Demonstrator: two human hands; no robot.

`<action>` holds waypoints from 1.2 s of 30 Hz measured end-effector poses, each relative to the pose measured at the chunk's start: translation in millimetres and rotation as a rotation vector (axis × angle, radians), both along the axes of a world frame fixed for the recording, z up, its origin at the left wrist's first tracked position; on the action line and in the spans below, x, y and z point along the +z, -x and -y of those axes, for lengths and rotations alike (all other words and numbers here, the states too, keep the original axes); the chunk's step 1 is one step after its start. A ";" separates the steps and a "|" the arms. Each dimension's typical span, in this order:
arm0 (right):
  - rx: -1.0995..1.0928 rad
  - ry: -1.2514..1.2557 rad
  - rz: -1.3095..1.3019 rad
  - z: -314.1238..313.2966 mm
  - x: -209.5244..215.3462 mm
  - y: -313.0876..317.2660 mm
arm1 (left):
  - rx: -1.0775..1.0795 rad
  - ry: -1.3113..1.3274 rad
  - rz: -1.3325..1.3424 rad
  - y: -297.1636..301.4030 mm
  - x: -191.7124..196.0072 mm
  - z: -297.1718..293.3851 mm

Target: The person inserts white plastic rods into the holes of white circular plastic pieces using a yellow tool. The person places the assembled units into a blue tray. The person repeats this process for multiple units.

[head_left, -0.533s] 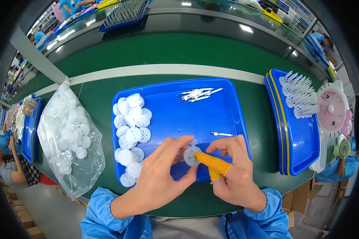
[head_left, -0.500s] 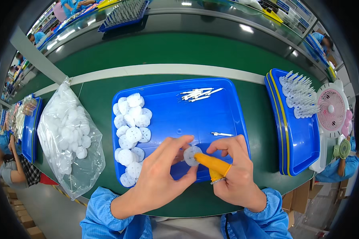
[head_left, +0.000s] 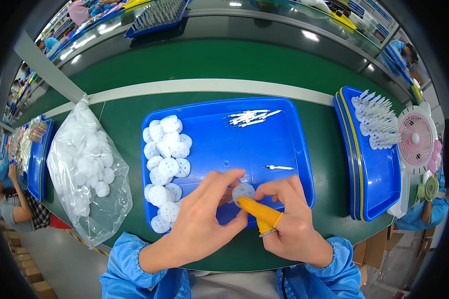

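Observation:
Above the near part of a blue tray (head_left: 219,105), my left hand (head_left: 199,224) grips a round translucent white plastic disc (head_left: 243,190) between thumb and fingers. My right hand (head_left: 292,219) closes on the same disc from the right. Its thumb wears a yellow finger cover (head_left: 262,213) and presses on the near edge; the index finger is bent beside it. Whether anything is stuck through the disc is hidden. Similar white discs (head_left: 168,167) lie piled along the tray's left side. Thin white sticks (head_left: 252,117) form a loose bunch at the far right, and a single stick (head_left: 279,167) lies nearer.
A clear bag of white discs (head_left: 92,169) lies left of the tray. To the right stand stacked blue trays (head_left: 379,194) with upright white pieces (head_left: 376,119), then a pink-and-white fan (head_left: 415,132). A pale rail (head_left: 209,85) crosses beyond the tray. Co-workers sit at both sides.
My right thumb has slid from the disc's middle to its near edge, and the right hand has shifted slightly left. The left hand keeps its grip.

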State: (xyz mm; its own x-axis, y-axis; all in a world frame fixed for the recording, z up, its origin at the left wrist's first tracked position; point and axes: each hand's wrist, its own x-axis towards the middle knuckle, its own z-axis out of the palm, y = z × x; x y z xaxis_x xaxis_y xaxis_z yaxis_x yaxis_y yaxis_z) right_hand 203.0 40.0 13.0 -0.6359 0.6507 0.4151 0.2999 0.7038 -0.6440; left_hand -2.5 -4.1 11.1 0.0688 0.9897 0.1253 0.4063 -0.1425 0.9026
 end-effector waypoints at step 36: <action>-0.998 0.145 -0.036 -71.5 30.4 -214.8 | -0.129 0.149 0.160 -0.7 1.9 2.3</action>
